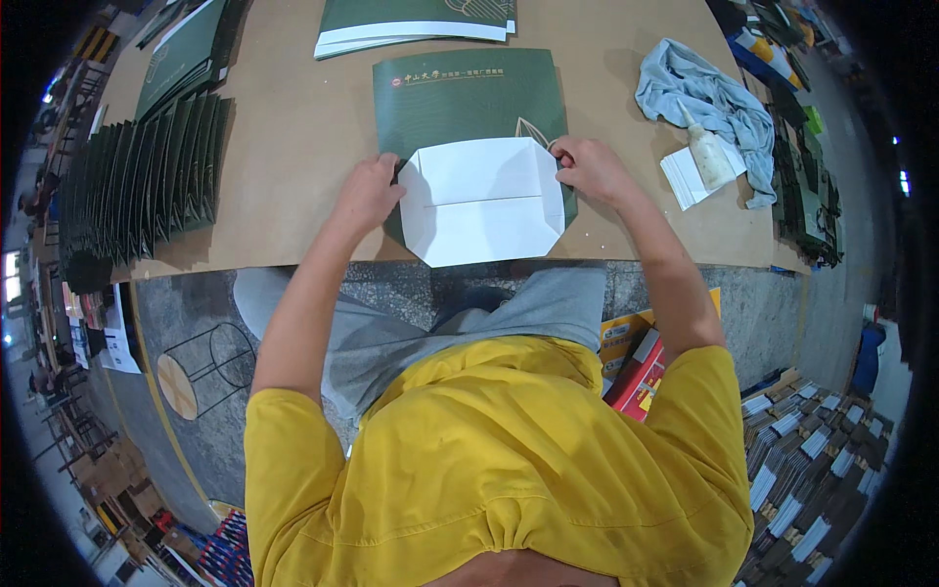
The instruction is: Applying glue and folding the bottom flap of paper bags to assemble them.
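A dark green paper bag (465, 103) lies flat in front of me. Its near end is spread into a white panel (484, 215) with angled corners and a crease across the middle. My left hand (372, 196) is closed on the panel's left edge, fingers bent at the upper left corner. Opposite it, my right hand (592, 168) pinches the upper right corner between thumb and fingers. Beyond the bag lies a stack of flat green bags (416, 24) with white edges.
Many folded green bags (147, 176) stand in a row at the left, with flat green ones (191, 59) behind. On the right are a light blue cloth (690, 83), a glue bottle (706, 152) and white cards (685, 181). The brown table (284, 108) ends near my lap.
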Demonstrator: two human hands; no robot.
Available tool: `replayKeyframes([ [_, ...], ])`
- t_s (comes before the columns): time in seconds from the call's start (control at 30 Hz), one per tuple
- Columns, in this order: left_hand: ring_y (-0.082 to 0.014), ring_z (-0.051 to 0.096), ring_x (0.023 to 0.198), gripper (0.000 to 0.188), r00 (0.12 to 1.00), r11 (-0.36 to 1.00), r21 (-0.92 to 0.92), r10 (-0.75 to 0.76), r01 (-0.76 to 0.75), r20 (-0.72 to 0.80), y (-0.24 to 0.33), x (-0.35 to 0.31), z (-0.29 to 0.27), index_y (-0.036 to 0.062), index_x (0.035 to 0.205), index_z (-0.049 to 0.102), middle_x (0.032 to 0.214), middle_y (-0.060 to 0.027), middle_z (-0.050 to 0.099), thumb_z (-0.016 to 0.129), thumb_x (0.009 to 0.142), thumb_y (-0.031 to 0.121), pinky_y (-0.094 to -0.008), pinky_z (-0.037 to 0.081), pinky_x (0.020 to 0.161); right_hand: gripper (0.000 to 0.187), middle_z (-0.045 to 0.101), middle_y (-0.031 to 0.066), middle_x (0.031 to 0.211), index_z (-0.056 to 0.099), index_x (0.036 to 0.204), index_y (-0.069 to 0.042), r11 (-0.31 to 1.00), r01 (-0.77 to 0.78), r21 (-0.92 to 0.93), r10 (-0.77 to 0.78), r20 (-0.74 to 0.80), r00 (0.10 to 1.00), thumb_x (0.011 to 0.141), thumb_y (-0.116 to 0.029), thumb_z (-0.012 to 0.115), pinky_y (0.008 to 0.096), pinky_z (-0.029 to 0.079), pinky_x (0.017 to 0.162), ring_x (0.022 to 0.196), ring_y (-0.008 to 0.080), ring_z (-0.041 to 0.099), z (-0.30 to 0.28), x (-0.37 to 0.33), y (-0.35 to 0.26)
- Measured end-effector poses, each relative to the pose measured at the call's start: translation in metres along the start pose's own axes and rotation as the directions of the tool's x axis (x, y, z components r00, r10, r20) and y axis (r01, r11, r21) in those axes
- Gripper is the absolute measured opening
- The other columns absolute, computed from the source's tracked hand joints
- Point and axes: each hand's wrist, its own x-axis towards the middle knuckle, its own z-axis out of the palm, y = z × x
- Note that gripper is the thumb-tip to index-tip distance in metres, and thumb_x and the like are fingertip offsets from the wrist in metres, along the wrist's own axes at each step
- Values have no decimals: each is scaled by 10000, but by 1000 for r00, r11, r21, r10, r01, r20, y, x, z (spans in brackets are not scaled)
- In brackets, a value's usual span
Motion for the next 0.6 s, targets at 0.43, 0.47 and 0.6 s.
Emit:
replayKeyframes([
  [0.43,-351,605,776,192,982,994,12,107,-110,158,-3,15,-3,21,801,577,793,-153,622,672,685,141,-412,481,688,232,617,170,830,553,882,-36,974,98,-206,-45,246,968,680,-141,598,444,466,696,812,353,597,-9,11,1],
  [0.47,-351,605,776,192,980,993,7,115,-118,163,1,13,-2,21,801,577,793,-153,622,672,685,141,-412,481,688,210,613,165,829,549,880,-35,941,210,-264,-176,146,973,694,-128,582,441,466,697,817,349,596,1,7,3],
  [0.6,-349,603,844,175,984,963,206,160,-173,74,12,5,-3,50,879,594,862,-154,610,602,720,123,-450,494,728,154,601,149,827,524,860,-33,855,352,-380,-366,38,930,725,-100,553,425,469,699,788,342,588,11,-1,3],
])
